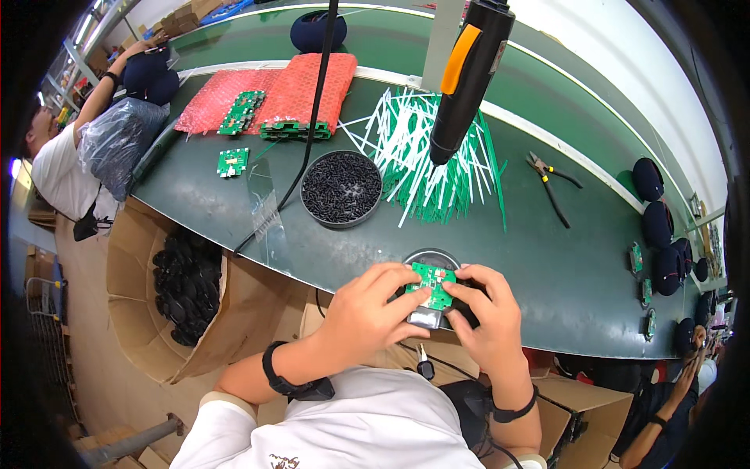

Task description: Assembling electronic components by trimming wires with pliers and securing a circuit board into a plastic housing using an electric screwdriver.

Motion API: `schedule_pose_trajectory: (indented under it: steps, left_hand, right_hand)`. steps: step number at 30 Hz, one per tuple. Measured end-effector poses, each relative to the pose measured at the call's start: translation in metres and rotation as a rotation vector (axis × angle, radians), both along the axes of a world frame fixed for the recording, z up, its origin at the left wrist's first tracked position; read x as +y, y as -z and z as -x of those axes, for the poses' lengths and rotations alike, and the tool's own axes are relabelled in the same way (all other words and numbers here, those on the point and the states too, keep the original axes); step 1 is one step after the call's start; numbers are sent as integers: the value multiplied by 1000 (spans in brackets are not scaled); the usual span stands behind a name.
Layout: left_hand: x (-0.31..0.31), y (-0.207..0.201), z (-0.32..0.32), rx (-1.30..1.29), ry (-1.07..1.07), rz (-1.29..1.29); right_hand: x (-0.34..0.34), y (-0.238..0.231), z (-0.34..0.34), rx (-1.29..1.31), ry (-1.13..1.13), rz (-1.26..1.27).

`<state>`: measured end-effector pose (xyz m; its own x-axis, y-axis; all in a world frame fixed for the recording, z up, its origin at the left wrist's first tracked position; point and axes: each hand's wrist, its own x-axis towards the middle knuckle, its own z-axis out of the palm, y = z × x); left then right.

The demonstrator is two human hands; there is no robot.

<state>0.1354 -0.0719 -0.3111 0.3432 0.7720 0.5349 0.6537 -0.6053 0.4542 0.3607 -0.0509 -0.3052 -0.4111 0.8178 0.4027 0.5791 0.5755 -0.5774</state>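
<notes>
A small green circuit board is gripped by its edges between my two hands, at the near edge of the bench. My left hand pinches its left side, and my right hand holds its right side with thumb and fingers. Under and behind the board is a round black part, mostly covered by board and fingers. A dark grey, shiny block shows just below the board. Above the bench hangs a black and orange electric screwdriver, its tip pointing down; neither hand touches it.
A round tin of black screws stands left of a pile of white and green strips. Pliers lie right. Pink bubble wrap, stacked boards and one loose board are left. A cardboard box holds black parts. Co-workers sit both sides.
</notes>
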Motion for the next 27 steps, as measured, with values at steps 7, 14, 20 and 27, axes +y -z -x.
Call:
schedule_pose_trajectory:
  steps: [7,14,20,27]
  left_hand:
    - [-12,4,4,20,56,113]
    - [-12,8,3,29,47,97]
    - [-19,28,0,-84,32,-27]
    - [-20,46,1,-141,45,-192]
  right_hand:
    - [-2,1,-5,102,-30,135]
    - [-5,7,8,98,92,87]
    - [-8,9,8,186,62,35]
    - [-12,15,8,216,33,-120]
